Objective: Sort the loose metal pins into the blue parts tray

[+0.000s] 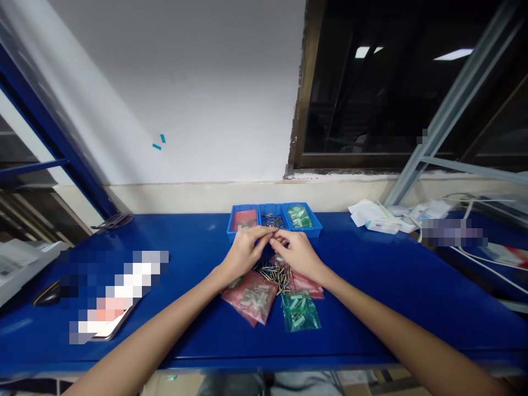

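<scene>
A black computer mouse (47, 294) lies at the left of the blue worktop (206, 330), with a flat, light-faced device (110, 325), partly pixelated, beside it. Next, pink plastic bags (259, 300) containing small parts lie below the left hand (244, 248). The left hand's fingers are curled, with thumb and fingertips together; whether a part is gripped cannot be determined. Behind the hands stands a three-compartment blue tray (312, 233): pink bag left, slender metal pieces centre, green bags right. A loose pile of slender metal pieces (280, 273) lies between the wrists, in front of the tray. The right hand (297, 252) is similarly pinched, its fingertips meeting the left's; its contents cannot be determined. A green plastic bag (301, 312) lies in front of the pile. White packets (377, 218) lie farther right.
</scene>
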